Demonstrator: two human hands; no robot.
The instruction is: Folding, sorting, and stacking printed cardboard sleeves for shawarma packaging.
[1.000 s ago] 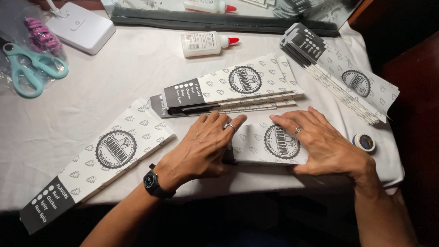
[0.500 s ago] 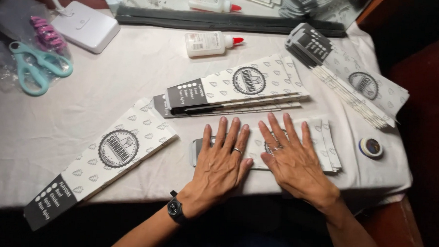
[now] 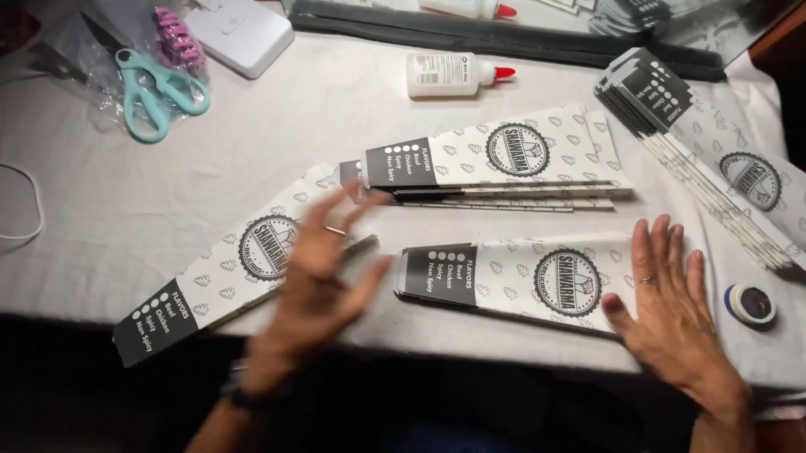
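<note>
A folded white patterned paper sleeve [image 3: 518, 279] with a dark end and a round emblem lies flat near the table's front edge. My right hand [image 3: 670, 302] rests open on its right end, fingers spread. My left hand [image 3: 321, 268] is blurred, lifted just left of the sleeve with fingers apart, holding nothing. It hovers over another flat unfolded sleeve [image 3: 229, 269] that lies at an angle. A small pile of folded sleeves [image 3: 505, 163] lies just behind.
A stack of flat sleeves [image 3: 705, 149] fans out at the back right. A small round tape roll [image 3: 749, 303] sits at the right edge. A white glue bottle [image 3: 455, 75], teal scissors [image 3: 151, 89] on a plastic bag, and a white box [image 3: 239, 29] lie at the back.
Both hands pressed side by side on the sleeve before. Now they have spread apart: the left has lifted off to the left, the right has slid to the sleeve's right end.
</note>
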